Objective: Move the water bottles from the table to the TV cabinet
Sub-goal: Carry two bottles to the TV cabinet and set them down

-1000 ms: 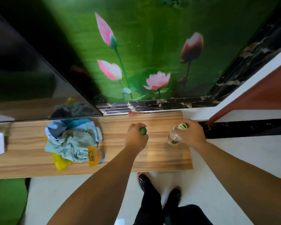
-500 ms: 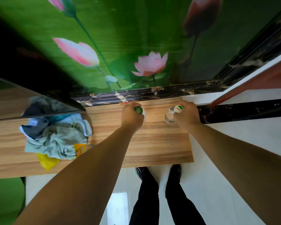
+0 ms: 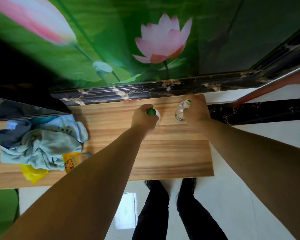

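Two clear water bottles with green caps are over the wooden TV cabinet [image 3: 171, 153], near its back right corner. My left hand [image 3: 143, 118] is wrapped around the left bottle [image 3: 152, 113], seen from above with its green cap showing. My right hand [image 3: 197, 110] grips the right bottle [image 3: 181, 111], which tilts to the left with its clear body visible. The bottles' bases are hidden, so I cannot tell whether they touch the cabinet top.
A heap of light blue and grey cloths [image 3: 40, 141] with a yellow bag lies on the cabinet's left part. A dark TV screen [image 3: 21, 108] stands at the left. The lotus mural wall [image 3: 163, 40] and its dark marble trim [image 3: 145, 91] run behind. My legs [image 3: 171, 213] stand at the cabinet's front edge.
The view has moved closer and lower over the cabinet. Both hands with their bottles have gone farther back toward the wall, and the right bottle leans more.
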